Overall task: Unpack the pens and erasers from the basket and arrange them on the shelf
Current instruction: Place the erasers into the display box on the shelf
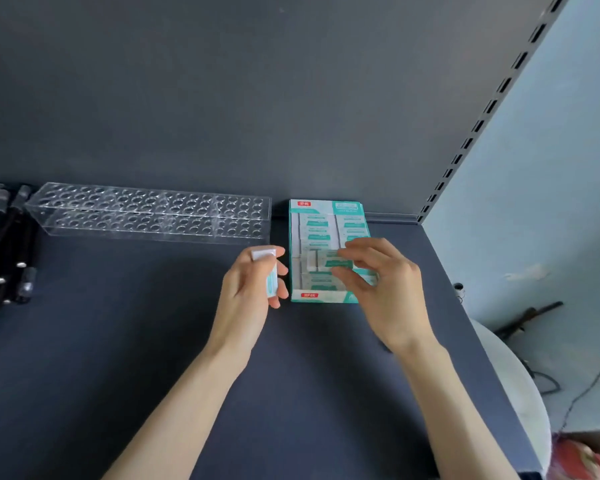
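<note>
A teal and white display box (326, 296) of wrapped erasers stands on the dark shelf (153, 323) against the back panel. My left hand (248, 292) grips one white eraser (271, 275) just left of the box. My right hand (381, 282) hovers over the box's front half and pinches a blurred eraser (328, 259) between thumb and fingers. A clear acrylic pen holder (146, 213) with rows of round holes sits left of the box. Black pens (4, 258) lie in a pile at the far left edge.
A slotted upright (492, 109) marks the shelf's right end, with a pale wall beyond it. A white round surface (520, 382) and cables lie below on the right. Something red and patterned (582, 459) shows at the bottom right corner.
</note>
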`<state>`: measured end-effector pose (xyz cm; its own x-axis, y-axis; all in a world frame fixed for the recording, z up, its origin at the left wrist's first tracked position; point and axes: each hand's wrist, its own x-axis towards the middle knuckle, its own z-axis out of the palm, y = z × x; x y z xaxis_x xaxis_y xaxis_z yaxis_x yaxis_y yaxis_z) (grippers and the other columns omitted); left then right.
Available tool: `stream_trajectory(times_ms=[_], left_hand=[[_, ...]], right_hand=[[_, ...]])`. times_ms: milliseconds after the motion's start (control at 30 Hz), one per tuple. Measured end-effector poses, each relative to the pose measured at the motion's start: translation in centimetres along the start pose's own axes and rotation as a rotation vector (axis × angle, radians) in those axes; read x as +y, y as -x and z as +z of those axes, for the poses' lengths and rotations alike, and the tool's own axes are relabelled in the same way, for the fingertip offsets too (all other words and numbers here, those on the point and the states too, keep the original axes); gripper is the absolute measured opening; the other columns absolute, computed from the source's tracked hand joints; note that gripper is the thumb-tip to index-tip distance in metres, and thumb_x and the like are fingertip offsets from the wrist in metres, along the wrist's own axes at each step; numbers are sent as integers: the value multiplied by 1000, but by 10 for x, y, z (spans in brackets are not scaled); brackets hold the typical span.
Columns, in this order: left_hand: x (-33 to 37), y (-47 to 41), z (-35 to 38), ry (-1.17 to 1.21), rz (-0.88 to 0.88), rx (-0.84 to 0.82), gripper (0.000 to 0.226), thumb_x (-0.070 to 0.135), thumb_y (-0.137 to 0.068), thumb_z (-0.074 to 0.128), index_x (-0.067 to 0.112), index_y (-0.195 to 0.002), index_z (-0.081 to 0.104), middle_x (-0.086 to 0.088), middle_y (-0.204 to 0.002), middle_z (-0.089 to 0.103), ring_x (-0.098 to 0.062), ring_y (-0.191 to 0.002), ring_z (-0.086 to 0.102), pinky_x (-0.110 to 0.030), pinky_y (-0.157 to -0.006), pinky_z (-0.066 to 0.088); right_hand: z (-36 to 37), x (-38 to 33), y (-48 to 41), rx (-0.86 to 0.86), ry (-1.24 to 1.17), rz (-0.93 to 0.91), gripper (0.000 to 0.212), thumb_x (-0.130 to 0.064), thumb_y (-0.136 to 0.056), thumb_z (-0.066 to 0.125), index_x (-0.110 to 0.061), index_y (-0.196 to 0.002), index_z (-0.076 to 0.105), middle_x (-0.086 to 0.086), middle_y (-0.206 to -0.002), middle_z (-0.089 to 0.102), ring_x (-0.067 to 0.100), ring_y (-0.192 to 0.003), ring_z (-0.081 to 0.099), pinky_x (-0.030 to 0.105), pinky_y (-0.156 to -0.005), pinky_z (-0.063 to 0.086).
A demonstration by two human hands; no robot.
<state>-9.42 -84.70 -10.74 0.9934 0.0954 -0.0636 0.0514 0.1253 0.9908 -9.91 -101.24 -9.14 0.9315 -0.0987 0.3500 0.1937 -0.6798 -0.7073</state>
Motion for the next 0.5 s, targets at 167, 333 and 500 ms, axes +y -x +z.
stream_trajectory(times_ms=[167,333,500], left_hand=[[-5,3,1,56,-13,90,20,23,-99,46,26,-91,64,13,-70,65,-1,-67,61,-13,-57,48],[-4,1,0,71,48,128,13,21,-96,53,26,-96,65,10,-84,73,4,-79,63,-6,-66,45],[-1,4,0,101,69,111,10,11,-91,60,17,-98,64,-1,-90,75,-7,-87,69,-10,-62,47]], right_hand=[[10,-5,-3,-23,89,5,17,-8,-78,74,-6,-95,73,-3,-100,55,15,-85,58,25,-79,50],[22,-2,-6,-18,86,-27,9,-3,-75,75,-5,-83,71,1,-96,61,20,-82,61,29,-73,51],[25,6,-3,-43,129,-91,9,-3,-81,69,-5,-88,73,4,-102,61,24,-87,62,40,-73,55]])
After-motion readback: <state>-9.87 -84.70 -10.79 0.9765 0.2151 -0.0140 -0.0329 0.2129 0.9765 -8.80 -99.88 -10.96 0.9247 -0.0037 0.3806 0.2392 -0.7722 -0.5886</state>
